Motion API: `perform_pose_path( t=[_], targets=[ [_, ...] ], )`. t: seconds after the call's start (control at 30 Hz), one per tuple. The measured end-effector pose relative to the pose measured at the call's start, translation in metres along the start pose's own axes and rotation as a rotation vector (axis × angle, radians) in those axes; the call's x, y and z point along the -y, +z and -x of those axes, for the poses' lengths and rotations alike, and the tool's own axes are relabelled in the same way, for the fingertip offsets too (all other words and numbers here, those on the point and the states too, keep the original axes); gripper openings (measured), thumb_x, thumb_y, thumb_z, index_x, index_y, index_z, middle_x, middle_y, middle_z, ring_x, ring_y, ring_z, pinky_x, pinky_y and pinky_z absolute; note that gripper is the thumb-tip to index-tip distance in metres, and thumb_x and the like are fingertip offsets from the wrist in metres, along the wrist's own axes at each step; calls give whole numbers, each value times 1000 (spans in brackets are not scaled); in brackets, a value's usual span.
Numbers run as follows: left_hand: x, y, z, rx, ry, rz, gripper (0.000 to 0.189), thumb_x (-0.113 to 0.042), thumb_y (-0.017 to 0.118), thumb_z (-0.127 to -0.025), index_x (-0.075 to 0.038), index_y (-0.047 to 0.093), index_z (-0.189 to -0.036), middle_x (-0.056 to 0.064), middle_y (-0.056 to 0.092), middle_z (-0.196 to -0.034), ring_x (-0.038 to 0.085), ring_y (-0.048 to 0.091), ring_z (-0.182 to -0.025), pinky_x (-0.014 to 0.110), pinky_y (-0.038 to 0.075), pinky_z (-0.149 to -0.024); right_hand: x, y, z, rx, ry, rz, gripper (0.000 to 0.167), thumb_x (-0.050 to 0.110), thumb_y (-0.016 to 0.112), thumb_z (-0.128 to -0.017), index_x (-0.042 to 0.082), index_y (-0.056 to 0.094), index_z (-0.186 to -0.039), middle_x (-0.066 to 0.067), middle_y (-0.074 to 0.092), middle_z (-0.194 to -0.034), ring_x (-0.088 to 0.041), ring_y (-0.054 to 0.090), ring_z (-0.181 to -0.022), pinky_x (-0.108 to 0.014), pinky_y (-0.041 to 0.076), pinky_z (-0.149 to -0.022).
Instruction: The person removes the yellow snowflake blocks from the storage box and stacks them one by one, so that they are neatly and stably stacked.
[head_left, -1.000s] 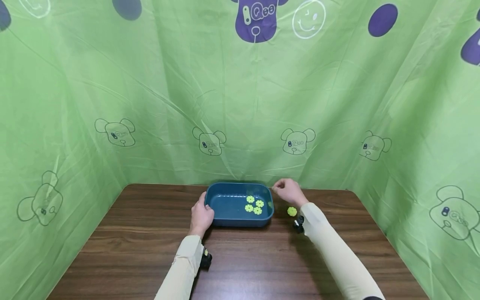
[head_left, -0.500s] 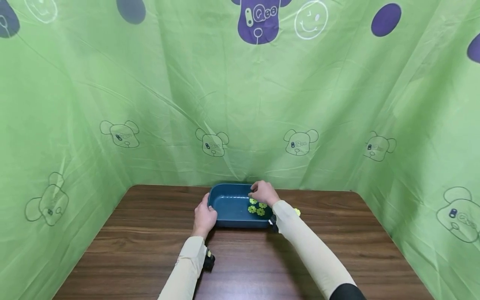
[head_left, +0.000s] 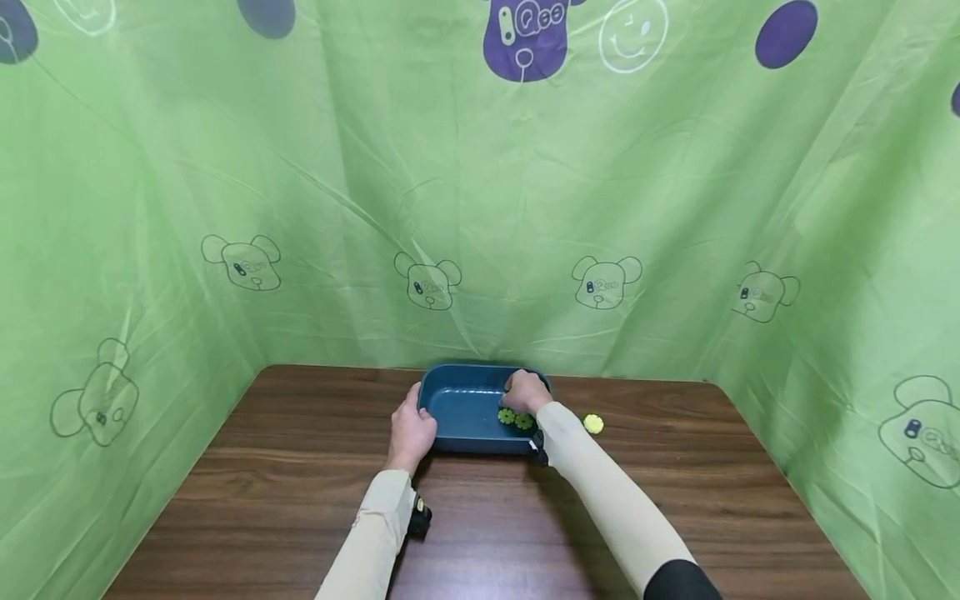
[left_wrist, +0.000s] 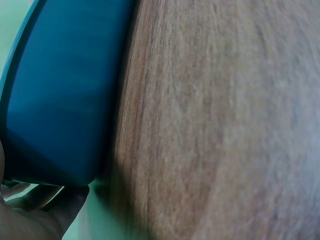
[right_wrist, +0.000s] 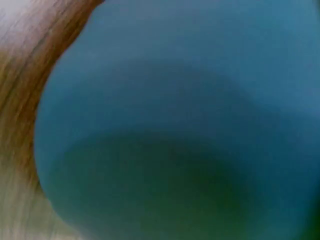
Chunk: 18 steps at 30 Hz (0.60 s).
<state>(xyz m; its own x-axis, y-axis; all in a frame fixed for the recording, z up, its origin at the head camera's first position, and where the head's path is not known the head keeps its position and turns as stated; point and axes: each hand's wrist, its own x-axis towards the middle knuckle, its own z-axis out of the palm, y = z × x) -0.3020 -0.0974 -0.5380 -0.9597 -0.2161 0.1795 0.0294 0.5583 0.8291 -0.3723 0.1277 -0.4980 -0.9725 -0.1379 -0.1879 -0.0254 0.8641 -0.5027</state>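
A dark blue rectangular plastic basin (head_left: 465, 415) stands on the wooden table near its back edge. My left hand (head_left: 411, 433) grips the basin's left end; in the left wrist view its fingers (left_wrist: 65, 205) curl round the far side of the blue wall. Down inside the right part of the basin is my right hand (head_left: 527, 392), its fingertips hidden, so whether it holds anything cannot be seen. Yellow-green flower-shaped pieces (head_left: 507, 416) show on the basin floor just below that hand. One more flower-shaped piece (head_left: 593, 424) lies on the table, right of the basin.
Brown wood-grain table (head_left: 480, 517) surrounds the basin. Green curtains (head_left: 510, 208) with printed bear heads hang behind the table and on both sides. In the right wrist view the blue basin wall (right_wrist: 175, 40) fills most of the picture, blurred.
My right hand has moved left from beyond the basin's right rim, over the basin, then down into it, covering some of the flower-shaped pieces. The left hand stays on the basin.
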Motion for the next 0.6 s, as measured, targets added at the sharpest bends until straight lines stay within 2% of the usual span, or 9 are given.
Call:
perform_pose_path(
  t=[0.03, 0.1, 0.23, 0.3, 0.37, 0.4, 0.47, 0.53, 0.6],
  targets=[
    [0, 0, 0, 0, -1, 1, 57, -1, 48, -94, -3, 45, -151, 27, 56, -143, 44, 54, -131, 55, 45, -108, 0, 2, -1, -8, 1, 1, 32, 11, 68, -92, 11, 50, -65, 4, 27, -52, -12, 24, -45, -29, 27, -46],
    [0, -1, 1, 4, -5, 1, 57, -1, 47, -95, -3, 44, -151, 27, 55, -144, 43, 54, -132, 55, 45, -109, 0, 5, -3, -26, -1, 11, 49, 4, 66, -88, 16, 29, -59, 5, 17, -54, -14, 15, -48, -30, 20, -47],
    [-1, -2, 0, 11, -10, 4, 57, -2, 47, -95, -4, 43, -152, 26, 55, -145, 43, 53, -133, 54, 44, -110, 0, 10, -6, -59, -11, 1, 49, -4, 60, -83, 18, 24, -59, 5, 11, -59, -15, 10, -53, -31, 15, -49],
    [-1, -2, -1, 10, -8, 5, 57, -2, 47, -95, -4, 43, -152, 26, 55, -145, 43, 53, -133, 55, 44, -110, -1, 10, -7, -57, -6, -13, 45, -4, 61, -84, 17, 28, -62, 4, 16, -62, -15, 15, -54, -31, 18, -49],
    [-2, -2, -1, 7, -4, 5, 57, -2, 47, -95, -4, 44, -151, 26, 55, -144, 43, 53, -132, 55, 45, -109, -1, 9, -7, -62, 2, -25, 35, -1, 65, -86, 15, 43, -64, 3, 31, -63, -15, 26, -54, -30, 27, -49],
    [-2, -2, -1, 6, -5, 4, 57, -2, 47, -95, -4, 44, -151, 27, 55, -144, 43, 54, -132, 55, 45, -109, -2, 9, -7, -60, 8, -27, 25, 1, 68, -87, 13, 53, -69, 2, 42, -67, -15, 33, -56, -30, 33, -51],
    [-2, -2, 0, 3, -6, 5, 57, -2, 47, -94, -4, 45, -151, 27, 56, -143, 43, 54, -132, 55, 45, -109, -4, 9, -7, -58, 20, -21, 6, 6, 72, -88, 10, 68, -90, -3, 62, -87, -16, 49, -66, -31, 45, -58],
    [-2, -2, 0, 3, -11, 5, 57, -2, 47, -94, -4, 45, -151, 27, 56, -143, 43, 54, -132, 54, 45, -109, -5, 9, -8, -58, 26, -17, 23, 10, 75, -88, 9, 73, -110, -8, 70, -111, -18, 60, -79, -35, 53, -67],
    [-2, -2, 0, 3, -13, 3, 57, -2, 47, -94, -4, 44, -151, 27, 56, -143, 43, 54, -131, 54, 45, -109, -6, 11, -8, -56, 23, -13, 28, 13, 77, -88, 8, 72, -115, -11, 70, -119, -20, 64, -85, -37, 56, -72]
  ],
)
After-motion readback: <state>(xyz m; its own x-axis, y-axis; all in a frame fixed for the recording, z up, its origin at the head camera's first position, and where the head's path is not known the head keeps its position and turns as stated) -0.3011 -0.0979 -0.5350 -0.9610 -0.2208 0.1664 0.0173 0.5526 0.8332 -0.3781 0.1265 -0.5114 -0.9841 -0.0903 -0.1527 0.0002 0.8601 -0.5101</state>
